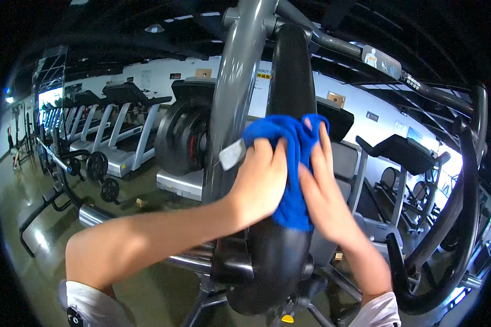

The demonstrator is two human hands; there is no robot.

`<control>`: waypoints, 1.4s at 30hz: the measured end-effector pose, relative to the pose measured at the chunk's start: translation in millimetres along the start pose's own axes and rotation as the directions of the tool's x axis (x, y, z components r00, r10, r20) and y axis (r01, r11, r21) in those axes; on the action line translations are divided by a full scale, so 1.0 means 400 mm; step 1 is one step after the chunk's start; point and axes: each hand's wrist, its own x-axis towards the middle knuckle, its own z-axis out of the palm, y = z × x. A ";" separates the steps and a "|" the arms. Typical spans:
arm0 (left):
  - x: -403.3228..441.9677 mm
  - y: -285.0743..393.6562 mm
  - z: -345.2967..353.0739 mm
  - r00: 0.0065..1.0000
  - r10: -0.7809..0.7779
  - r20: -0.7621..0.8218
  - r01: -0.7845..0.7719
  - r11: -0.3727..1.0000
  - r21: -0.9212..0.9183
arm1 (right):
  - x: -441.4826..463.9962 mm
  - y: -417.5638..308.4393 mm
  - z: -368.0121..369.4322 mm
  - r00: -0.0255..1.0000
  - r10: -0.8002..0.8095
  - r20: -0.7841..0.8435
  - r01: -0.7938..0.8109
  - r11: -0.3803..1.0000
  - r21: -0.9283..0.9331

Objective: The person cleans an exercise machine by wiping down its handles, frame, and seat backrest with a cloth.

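A blue cloth (293, 204) with a white tag (232, 155) at its left edge lies against the long black pad (292, 82) of a gym machine. My left hand (262, 177) grips the cloth from the left, its fingers curled into the fabric. On the right side of the cloth, my right hand (324, 191) presses with its fingers pointing up and fairly straight; some fabric is bunched at its fingertips. Below the cloth, the lower end of the pad shows.
A thick grey post (237, 82) rises just left of the pad. Dark weight plates (183, 136) hang behind it. Curved black bars (469, 191) stand at the right. Treadmills (126, 117) line the wall, and a person (12, 143) is far left.
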 end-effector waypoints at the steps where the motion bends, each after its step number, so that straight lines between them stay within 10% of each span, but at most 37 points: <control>1: 0.038 -0.024 0.011 0.985 -0.164 0.052 0.170 0.978 -0.123 | 0.029 0.016 0.001 0.999 0.023 -0.042 -0.023 1.000 0.006; 6: 0.244 -0.101 0.053 0.722 -0.671 0.169 0.660 0.594 -0.460 | 0.215 0.123 -0.015 0.944 0.296 -0.143 -0.238 0.916 0.324; 13: 0.219 -0.023 -0.013 0.590 -0.709 0.387 0.739 0.280 -0.613 | 0.247 0.169 -0.010 0.831 0.544 -0.116 -0.399 0.728 0.557; 21: 0.013 0.092 -0.050 0.776 -0.594 0.212 0.630 0.743 -0.225 | 0.050 -0.013 0.011 0.622 0.765 0.167 -0.620 0.351 0.702; 24: -0.052 0.181 -0.104 0.850 -0.488 0.200 0.508 0.859 -0.065 | -0.023 -0.023 0.017 0.724 0.649 0.234 -0.569 0.369 0.735; 31: -0.208 0.258 -0.195 0.928 -0.063 0.367 -0.064 0.944 0.324 | -0.204 -0.079 0.042 0.966 0.253 0.051 -0.257 0.962 0.090; 36: -0.281 0.244 -0.256 0.933 0.042 0.358 -0.177 0.919 0.353 | -0.316 -0.127 0.059 0.975 0.116 0.190 -0.002 0.857 -0.515; 42: -0.343 0.246 -0.301 0.957 0.118 0.267 -0.269 0.713 0.647 | -0.340 -0.172 0.107 0.943 -0.057 0.329 0.273 0.698 -0.662</control>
